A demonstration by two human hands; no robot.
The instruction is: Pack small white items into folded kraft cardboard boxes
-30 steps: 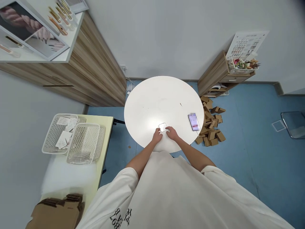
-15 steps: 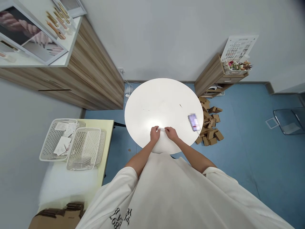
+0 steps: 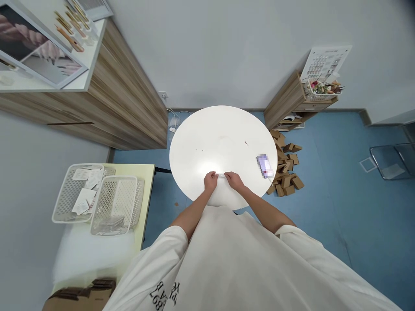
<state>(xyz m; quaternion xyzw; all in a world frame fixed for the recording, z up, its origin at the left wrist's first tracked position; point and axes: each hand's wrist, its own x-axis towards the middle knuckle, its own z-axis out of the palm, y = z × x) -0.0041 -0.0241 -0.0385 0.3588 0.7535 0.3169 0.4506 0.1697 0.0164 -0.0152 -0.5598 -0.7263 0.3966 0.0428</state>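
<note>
My left hand (image 3: 210,181) and my right hand (image 3: 234,181) are close together over the near edge of the round white table (image 3: 207,129). Both pinch a small thin white item (image 3: 221,175) between them, seen edge-on; what it is I cannot make out. A phone (image 3: 265,166) lies on the table to the right of my right hand, near the rim.
Small brown cardboard boxes (image 3: 287,166) are heaped on the blue floor right of the table. Two white mesh baskets (image 3: 97,196) sit on a yellow side table at left. A wooden cabinet (image 3: 106,99) stands at back left, a low wooden shelf (image 3: 292,106) at back right.
A second ago the small white item lay flat under my fingers; both hands have since lifted and tipped it edge-on. Little has moved in the last half second.
</note>
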